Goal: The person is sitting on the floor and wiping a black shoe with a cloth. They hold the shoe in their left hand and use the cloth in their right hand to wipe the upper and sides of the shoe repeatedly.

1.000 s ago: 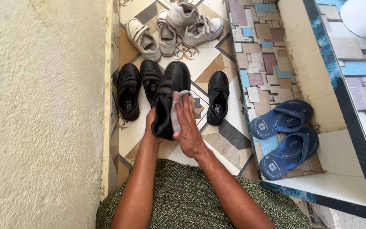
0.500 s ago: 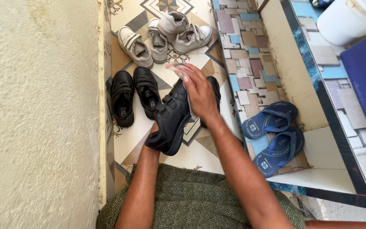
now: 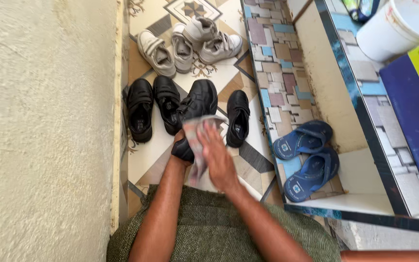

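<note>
My left hand (image 3: 180, 141) grips a black shoe (image 3: 197, 104) by its heel end and holds it up over the patterned floor, toe pointing away from me. My right hand (image 3: 217, 155) presses a pale cloth (image 3: 196, 138) against the side of that shoe. A pair of black shoes (image 3: 153, 106) lies on the floor to the left of it. Another single black shoe (image 3: 238, 118) lies to its right.
Several grey-white sneakers (image 3: 185, 43) lie farther out on the tiled floor (image 3: 146, 165). A rough wall (image 3: 44, 131) runs along the left. A raised tiled step (image 3: 287, 87) on the right carries blue sandals (image 3: 309, 157). A white bucket (image 3: 396, 29) and a blue-yellow box (image 3: 415, 106) stand beyond.
My right hand slid with the cloth from the shoe's toe back toward its heel. The held shoe stays in my left hand. The view tilted slightly.
</note>
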